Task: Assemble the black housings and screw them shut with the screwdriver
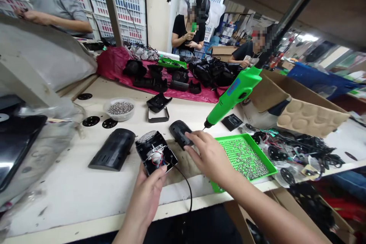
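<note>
Black plastic on the white counter (85, 183): the left hand (147, 194) has its fingers closed on the near edge of an open housing (154, 152) showing red wiring, while the right hand (207, 156) lays loosely curled fingers on a cover (178, 133) just beyond, seemingly mid-assembly, fitting next.

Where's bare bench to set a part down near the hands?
Bare: the white bench front-left, between the black housing and the near edge; also a strip behind it, before the screw bowl. Crowded: right of the green tray, where the cables lie.
</note>
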`<state>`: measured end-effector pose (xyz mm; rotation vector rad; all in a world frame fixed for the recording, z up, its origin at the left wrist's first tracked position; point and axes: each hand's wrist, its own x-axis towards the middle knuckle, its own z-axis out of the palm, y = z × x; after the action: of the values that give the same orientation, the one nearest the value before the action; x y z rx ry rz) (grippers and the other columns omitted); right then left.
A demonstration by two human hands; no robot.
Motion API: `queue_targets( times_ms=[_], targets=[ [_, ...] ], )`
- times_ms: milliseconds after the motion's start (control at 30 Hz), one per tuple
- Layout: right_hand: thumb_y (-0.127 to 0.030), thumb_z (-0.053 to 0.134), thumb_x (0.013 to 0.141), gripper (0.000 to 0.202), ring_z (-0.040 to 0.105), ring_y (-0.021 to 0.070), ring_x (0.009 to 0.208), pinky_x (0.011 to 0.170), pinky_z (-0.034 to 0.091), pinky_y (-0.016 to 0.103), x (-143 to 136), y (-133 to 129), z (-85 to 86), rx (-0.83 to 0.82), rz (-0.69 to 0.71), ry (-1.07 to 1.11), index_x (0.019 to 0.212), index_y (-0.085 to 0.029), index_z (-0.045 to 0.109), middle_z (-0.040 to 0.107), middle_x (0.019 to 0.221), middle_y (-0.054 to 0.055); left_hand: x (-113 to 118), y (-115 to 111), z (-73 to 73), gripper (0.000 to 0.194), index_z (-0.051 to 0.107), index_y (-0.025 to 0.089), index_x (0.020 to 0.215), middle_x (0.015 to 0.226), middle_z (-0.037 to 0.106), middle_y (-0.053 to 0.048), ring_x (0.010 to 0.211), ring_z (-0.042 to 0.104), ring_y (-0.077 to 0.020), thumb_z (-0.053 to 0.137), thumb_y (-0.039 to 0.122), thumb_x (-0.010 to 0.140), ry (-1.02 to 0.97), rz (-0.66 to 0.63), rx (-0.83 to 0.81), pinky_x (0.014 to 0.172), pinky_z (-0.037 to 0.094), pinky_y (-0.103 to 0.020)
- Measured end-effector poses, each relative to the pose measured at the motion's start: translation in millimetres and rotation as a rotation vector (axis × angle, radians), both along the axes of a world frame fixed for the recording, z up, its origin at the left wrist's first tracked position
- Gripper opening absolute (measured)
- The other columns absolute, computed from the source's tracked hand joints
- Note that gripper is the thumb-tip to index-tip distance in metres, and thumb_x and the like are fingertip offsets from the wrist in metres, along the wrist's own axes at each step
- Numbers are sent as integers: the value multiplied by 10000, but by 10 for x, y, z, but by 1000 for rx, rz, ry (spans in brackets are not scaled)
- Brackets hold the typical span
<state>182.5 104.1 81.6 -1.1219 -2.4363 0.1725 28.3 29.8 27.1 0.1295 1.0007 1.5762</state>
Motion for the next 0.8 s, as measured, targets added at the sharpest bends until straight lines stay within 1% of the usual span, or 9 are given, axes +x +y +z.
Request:
queue_targets(
  times_ms=[67,133,300,433,533,800],
  targets=[
    [-218,474,957,306,616,268,983,849,522,435,20,70,9,15,13,22,1213,-113,607,649,1079,153,1,2,14,583,582,236,1143,1097,690,-41,1091,606,-239,811,193,609,-12,8,-5,1022,410,-436],
    [-190,481,955,273,617,242,978,854,517,394,4,89,-7,2,61,44,1182,-133,621,656,1069,124,2,6,31,564,592,225,1134,1090,692,-46,1081,610,-244,803,177,613,-16,12,-7,1032,406,-454],
    [-191,512,957,191,625,186,926,826,490,299,-200,113,-48,-20,155,-12,1081,-155,652,676,1009,71,1,6,47,548,598,212,1122,1094,696,-49,1045,627,-238,800,167,615,-10,-4,14,982,471,-448],
    [-222,598,917,108,624,193,860,762,462,292,-390,200,-31,-15,218,-83,961,-153,669,680,918,50,-8,-8,30,556,597,200,1115,1095,699,-55,1057,629,-250,803,155,600,-28,-18,14,929,518,-426],
    [-202,594,919,104,614,181,783,701,429,282,-457,248,-15,-8,246,-136,868,-149,668,663,826,36,-10,-14,22,548,603,198,1102,1095,700,-57,1049,632,-251,802,150,594,-42,-14,9,910,533,-422],
    [-207,592,921,103,567,157,712,638,351,282,-477,296,-6,17,301,-246,844,-160,641,649,822,19,-3,3,16,532,621,210,1075,1108,697,-50,1052,627,-261,812,166,581,-78,23,1,920,527,-460]
  ],
)
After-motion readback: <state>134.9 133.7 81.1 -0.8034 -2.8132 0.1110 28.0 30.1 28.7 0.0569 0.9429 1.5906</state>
